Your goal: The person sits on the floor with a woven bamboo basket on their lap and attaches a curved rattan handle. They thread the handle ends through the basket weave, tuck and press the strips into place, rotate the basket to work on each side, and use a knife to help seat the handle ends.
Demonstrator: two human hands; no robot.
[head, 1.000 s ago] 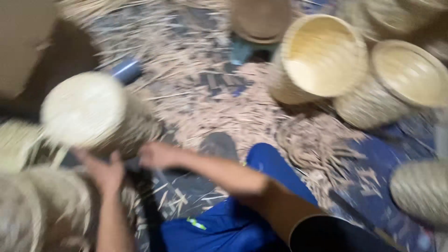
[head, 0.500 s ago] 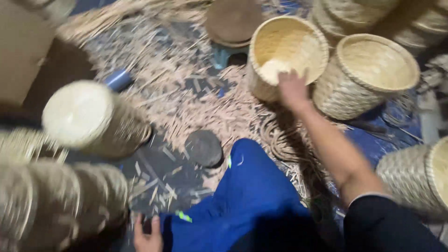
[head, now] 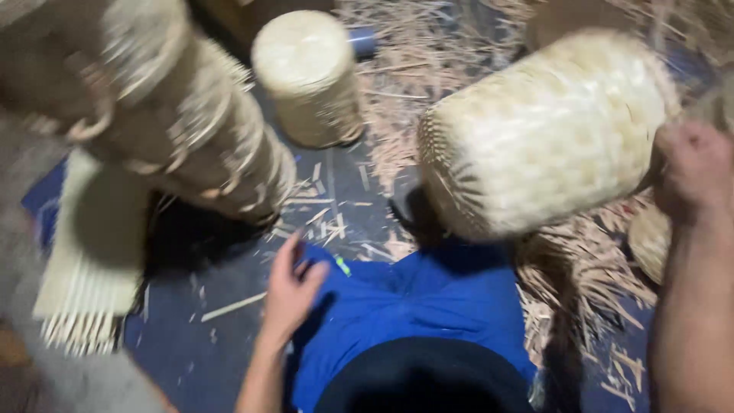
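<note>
My right hand (head: 692, 180) grips the rim of a pale woven bamboo basket (head: 547, 130) and holds it on its side in the air above my blue-trousered leg (head: 428, 298). The basket's woven bottom points left. My left hand (head: 294, 287) rests open on my thigh, fingers spread, holding nothing. The picture is blurred by motion.
A leaning stack of woven baskets (head: 176, 115) fills the upper left. One upturned basket (head: 310, 76) stands behind it. A flat bundle of bamboo strips (head: 88, 260) lies at the left. Bamboo shavings (head: 589, 268) cover the dark floor mat (head: 206, 344). Another basket's edge (head: 650, 241) shows at the right.
My right hand has taken a basket from the group at the far right and lifted it towards me. My left hand moved from the floor up onto my thigh. The view swung left.
</note>
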